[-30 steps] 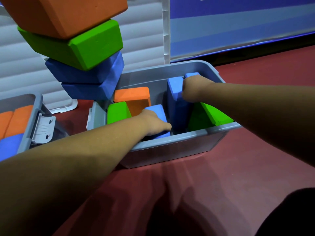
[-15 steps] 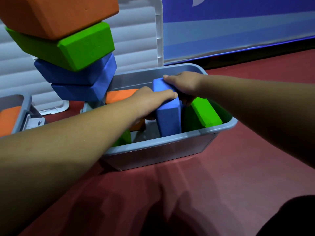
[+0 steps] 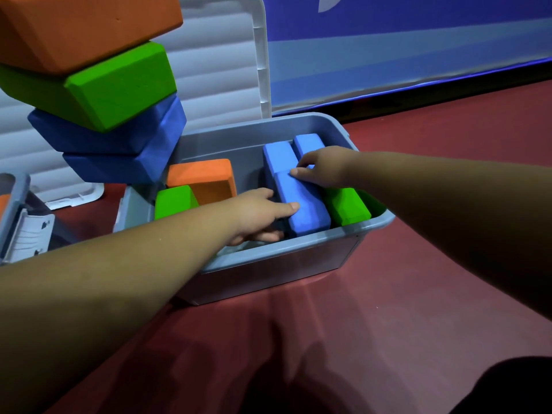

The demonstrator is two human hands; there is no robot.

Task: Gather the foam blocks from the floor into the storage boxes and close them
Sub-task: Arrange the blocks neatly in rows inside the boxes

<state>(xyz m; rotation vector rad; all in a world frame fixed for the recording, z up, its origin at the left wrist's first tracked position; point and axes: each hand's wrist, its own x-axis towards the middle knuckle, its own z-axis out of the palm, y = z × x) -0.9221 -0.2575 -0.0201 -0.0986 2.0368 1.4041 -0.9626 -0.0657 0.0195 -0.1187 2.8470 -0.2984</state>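
An open grey storage box (image 3: 298, 249) sits on the red floor. My left hand (image 3: 257, 213) grips a blue foam block (image 3: 301, 204) from its left side, thumb on top, fingers lower down. My right hand (image 3: 322, 168) holds the same block's far end with curled fingers. The block lies on its edge against a green block (image 3: 346, 206) at the box's right wall. Two more blue blocks (image 3: 277, 156) stand behind it. An orange block (image 3: 206, 180) and another green block (image 3: 173, 201) lie in the left half.
A leaning stack of orange, green and two blue blocks (image 3: 107, 94) rises at the upper left. The white ribbed lid (image 3: 227, 70) stands behind the box. A second grey box (image 3: 15, 186) with a white latch is at the far left. A blue wall panel (image 3: 403, 55) borders the floor.
The blue block, held upright over the box half a second ago, now lies lower between the green block and the bare middle. My left hand slid from its top to its side.
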